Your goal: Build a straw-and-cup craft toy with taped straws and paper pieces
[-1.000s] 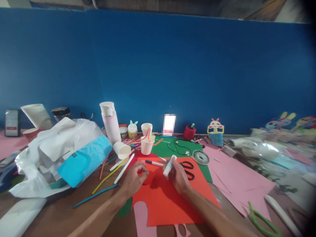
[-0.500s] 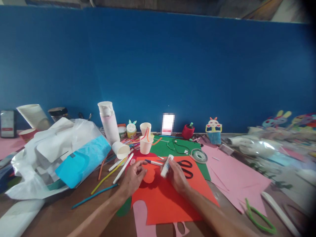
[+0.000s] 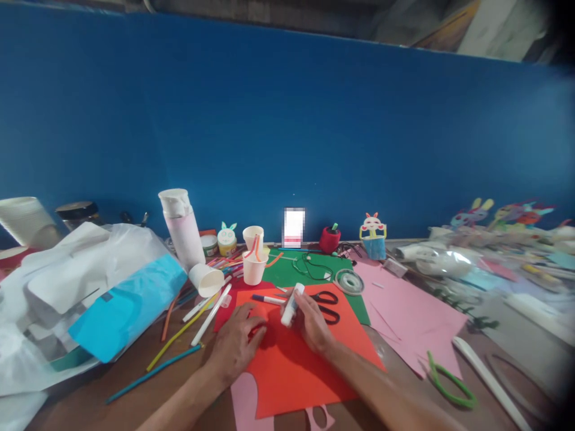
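A white glue stick (image 3: 293,305) is gripped, tilted, in my right hand (image 3: 311,323), above the orange-red paper (image 3: 309,365). My left hand (image 3: 237,342) rests at that paper's left edge, fingers curved but apart, over a small orange-red cut-out (image 3: 258,317) that it partly hides. A blue-capped white marker (image 3: 267,299) lies between the hands near the paper's top edge. Black-handled scissors (image 3: 329,315) are just right of my right hand, their blades partly covered by it.
Paper cups (image 3: 254,267) with orange strips stand behind, beside a white bottle (image 3: 182,230). A plastic bag (image 3: 112,251) fills the left. Pink paper (image 3: 408,311), a tape roll (image 3: 349,282) and a green pipe cleaner (image 3: 449,389) lie to the right.
The view has shifted, moving most things left in the picture. My left hand has come down over the small cut-out, with its fingers lower and more spread. My right hand keeps the glue stick.
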The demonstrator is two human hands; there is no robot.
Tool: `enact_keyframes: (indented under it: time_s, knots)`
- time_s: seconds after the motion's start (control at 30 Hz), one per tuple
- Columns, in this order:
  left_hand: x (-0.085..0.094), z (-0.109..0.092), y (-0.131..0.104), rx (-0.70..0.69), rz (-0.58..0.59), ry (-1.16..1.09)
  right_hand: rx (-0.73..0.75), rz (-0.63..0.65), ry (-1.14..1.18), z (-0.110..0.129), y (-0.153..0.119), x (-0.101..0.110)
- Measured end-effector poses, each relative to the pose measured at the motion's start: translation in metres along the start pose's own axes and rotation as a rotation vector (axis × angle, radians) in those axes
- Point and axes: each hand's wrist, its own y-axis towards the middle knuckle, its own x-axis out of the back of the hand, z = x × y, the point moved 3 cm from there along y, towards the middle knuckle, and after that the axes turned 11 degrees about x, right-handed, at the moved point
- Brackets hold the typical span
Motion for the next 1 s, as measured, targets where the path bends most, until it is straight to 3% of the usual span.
enact_keyframes:
  time_s: [0.37, 0.53, 0.63, 1.0]
  knots:
    - [0.002, 0.014, 0.005, -0.129, 0.123, 0.075, -0.006, 0.002, 0.024, -0.001, 0.001, -0.001]
    - [0.0, 0.026, 0.01, -0.284, 0.112, 0.023, 0.0, -0.008, 0.028, -0.001, 0.002, -0.001]
    - [-0.003, 0.031, 0.013, -0.268, 0.096, 0.034, 0.012, 0.011, 0.027, -0.003, 0.002, -0.002]
    - [0.001, 0.009, 0.008, -0.342, 0.122, 0.126, 0.099, 0.05, -0.043, 0.001, 0.002, -0.001]
